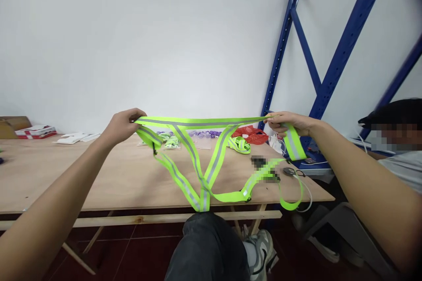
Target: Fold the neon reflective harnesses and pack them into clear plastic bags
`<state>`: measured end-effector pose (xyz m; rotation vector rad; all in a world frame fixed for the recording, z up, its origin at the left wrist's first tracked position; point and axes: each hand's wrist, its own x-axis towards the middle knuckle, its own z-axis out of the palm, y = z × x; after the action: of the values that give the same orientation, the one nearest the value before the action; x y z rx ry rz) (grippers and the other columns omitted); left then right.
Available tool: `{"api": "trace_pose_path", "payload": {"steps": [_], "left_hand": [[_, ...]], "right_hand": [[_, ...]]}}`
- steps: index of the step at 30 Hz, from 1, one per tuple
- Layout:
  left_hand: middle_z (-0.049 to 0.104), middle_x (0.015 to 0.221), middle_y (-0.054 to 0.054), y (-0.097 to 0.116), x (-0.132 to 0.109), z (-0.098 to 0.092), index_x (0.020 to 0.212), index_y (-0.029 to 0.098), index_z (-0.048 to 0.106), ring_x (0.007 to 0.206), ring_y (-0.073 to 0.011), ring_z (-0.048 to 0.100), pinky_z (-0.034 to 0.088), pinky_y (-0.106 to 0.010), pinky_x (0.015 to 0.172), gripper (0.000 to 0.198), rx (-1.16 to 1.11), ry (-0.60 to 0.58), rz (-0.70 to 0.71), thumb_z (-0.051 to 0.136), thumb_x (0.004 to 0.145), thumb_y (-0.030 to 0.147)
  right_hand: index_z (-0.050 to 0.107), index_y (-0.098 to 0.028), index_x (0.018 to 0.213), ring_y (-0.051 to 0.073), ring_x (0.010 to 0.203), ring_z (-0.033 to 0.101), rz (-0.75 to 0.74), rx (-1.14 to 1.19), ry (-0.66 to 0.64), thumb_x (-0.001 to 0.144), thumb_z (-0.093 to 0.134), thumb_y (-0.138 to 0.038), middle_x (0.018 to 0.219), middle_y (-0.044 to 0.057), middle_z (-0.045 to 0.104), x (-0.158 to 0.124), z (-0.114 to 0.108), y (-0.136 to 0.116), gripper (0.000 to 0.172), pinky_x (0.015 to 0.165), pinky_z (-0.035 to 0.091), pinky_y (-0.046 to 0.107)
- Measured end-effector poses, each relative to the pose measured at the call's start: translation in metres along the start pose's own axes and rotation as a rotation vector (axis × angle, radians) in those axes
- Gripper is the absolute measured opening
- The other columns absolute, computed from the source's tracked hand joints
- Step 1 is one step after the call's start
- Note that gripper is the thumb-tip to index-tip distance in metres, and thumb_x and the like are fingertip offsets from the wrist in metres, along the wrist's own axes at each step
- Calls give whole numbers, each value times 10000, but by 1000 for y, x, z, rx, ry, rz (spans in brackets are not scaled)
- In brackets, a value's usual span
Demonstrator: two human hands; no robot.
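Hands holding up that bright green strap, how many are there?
2: the left hand holds the green strap at the picture's left, the right hand at its right.

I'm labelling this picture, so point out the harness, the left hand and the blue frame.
Harness [205,183], head view: where its slanting straps meet.
Left hand [124,126], head view: back of the hand.
Blue frame [345,48], head view: its thick slanting post.
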<state>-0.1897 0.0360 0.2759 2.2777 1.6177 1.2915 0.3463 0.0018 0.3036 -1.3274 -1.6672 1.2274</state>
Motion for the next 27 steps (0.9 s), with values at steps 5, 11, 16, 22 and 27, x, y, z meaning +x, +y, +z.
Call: {"api": "trace_pose_path", "payload": {"steps": [5, 11, 16, 22, 27], "left_hand": [[627, 743, -27, -10, 3, -11, 804, 178, 585, 757, -201, 605, 516, -363, 781, 377, -441, -609, -141, 729, 668, 498], [303, 584, 73, -10, 8, -21, 739, 191, 437, 673, -93, 414, 477, -464, 925, 555, -752, -585, -128, 725, 629, 653], [401, 610, 64, 0, 41, -18, 757, 175, 471, 694, -99, 483, 483, -426, 924, 450, -679, -419, -86, 717, 747, 551], [619, 740, -40, 2, 74, 25, 890, 200, 617, 774, -242, 602, 461, -338, 696, 418, 245, -170, -50, 718, 700, 559], [660, 966, -116, 9, 89, 49, 1063, 207, 576, 933, -313, 602, 440, -362, 734, 325, 582, -14, 28, 578, 849, 452]], "right_hand": [[584, -179, 803, 50, 400, 234, 107, 34, 52, 752, 721, -624, 568, -93, 313, -1, -4, 6, 469, 339, 291, 225], [628, -156, 743, 63, 405, 285, -1, 44, 245, 763, 729, -591, 553, -71, 362, 17, 1, 7, 447, 344, 339, 231], [654, -148, 753, 91, 465, 392, -252, 16, 444, 774, 732, -555, 571, -51, 410, 48, -8, 4, 415, 452, 427, 247], [651, -178, 776, 159, 566, 516, -187, -348, 811, 800, 683, -549, 591, -12, 535, 92, 0, 24, 373, 587, 439, 292], [608, -196, 832, 223, 810, 560, -189, -439, 1117, 745, 722, -471, 837, 47, 627, 126, 12, 44, 310, 776, 443, 343]]}}
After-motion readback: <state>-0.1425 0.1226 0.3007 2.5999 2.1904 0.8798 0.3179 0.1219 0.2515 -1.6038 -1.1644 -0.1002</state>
